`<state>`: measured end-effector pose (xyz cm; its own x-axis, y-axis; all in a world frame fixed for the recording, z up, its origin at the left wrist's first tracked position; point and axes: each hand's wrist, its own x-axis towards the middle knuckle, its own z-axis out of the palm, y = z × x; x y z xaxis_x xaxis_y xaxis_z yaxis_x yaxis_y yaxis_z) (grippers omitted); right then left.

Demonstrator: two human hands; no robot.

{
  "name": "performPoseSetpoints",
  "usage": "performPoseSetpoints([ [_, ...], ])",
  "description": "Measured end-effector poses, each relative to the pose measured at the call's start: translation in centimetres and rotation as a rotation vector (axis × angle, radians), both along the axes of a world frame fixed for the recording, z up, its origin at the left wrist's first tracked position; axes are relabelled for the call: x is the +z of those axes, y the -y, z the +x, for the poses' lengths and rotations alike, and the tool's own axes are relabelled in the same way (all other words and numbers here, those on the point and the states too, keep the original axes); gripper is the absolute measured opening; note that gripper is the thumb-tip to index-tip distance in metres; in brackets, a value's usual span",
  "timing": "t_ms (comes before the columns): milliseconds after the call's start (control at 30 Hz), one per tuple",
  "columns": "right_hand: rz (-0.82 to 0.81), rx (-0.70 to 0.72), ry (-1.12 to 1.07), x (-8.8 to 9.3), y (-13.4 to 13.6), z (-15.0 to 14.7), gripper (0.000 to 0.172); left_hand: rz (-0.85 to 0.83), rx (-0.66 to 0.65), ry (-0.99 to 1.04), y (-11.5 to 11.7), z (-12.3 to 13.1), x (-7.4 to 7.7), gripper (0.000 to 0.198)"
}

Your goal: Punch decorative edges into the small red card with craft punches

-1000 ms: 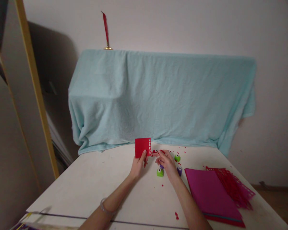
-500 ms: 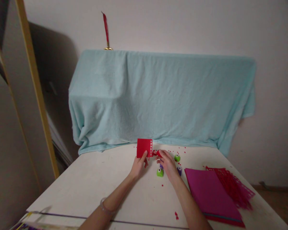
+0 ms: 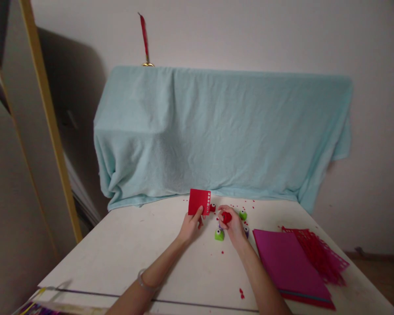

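My left hand (image 3: pixel 190 224) pinches the lower edge of a square of red paper (image 3: pixel 197 201), thumb on top. A column of small heart-shaped holes runs down the paper's right edge. In my right hand (image 3: pixel 233 224), the fingers curl round a small red paper punch (image 3: pixel 226 217), held a little apart from the paper. Another red punch (image 3: pixel 212 208) with an eye-like spot stands just right of the paper. A green punch (image 3: pixel 219 235) sits below my right hand, a second green punch (image 3: pixel 243 215) behind it. A purple punch (image 3: pixel 246 231) is partly hidden by my right wrist.
Purple and red paper sheets (image 3: pixel 289 262) lie stacked at the right, beside a heap of punched red strips (image 3: pixel 320 253). Tiny red cut-outs (image 3: pixel 241 293) are scattered on the white table (image 3: pixel 118 253). A light blue cloth (image 3: pixel 223 135) hangs along the back.
My right hand has drawn back from the paper's punched edge, turning the red punch up in its fingers. The paper in my left hand has shifted slightly right and tilted.
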<state>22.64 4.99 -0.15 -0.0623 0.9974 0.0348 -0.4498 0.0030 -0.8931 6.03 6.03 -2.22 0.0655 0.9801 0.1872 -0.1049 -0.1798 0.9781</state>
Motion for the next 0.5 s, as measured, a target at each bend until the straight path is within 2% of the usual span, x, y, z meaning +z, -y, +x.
performPoseSetpoints([
  [200,-0.005,0.000,0.256,0.38,0.58,-0.53,0.030,0.013,0.002,-0.051,0.04,-0.05,-0.49,0.049],
  [400,0.042,0.050,0.241,0.22,0.71,-0.87,0.039,0.008,-0.009,-0.092,0.09,0.08,-0.82,0.053],
  [500,0.061,0.069,0.248,0.15,0.73,-0.79,0.032,0.011,-0.013,-0.107,0.21,0.12,-0.82,0.053],
])
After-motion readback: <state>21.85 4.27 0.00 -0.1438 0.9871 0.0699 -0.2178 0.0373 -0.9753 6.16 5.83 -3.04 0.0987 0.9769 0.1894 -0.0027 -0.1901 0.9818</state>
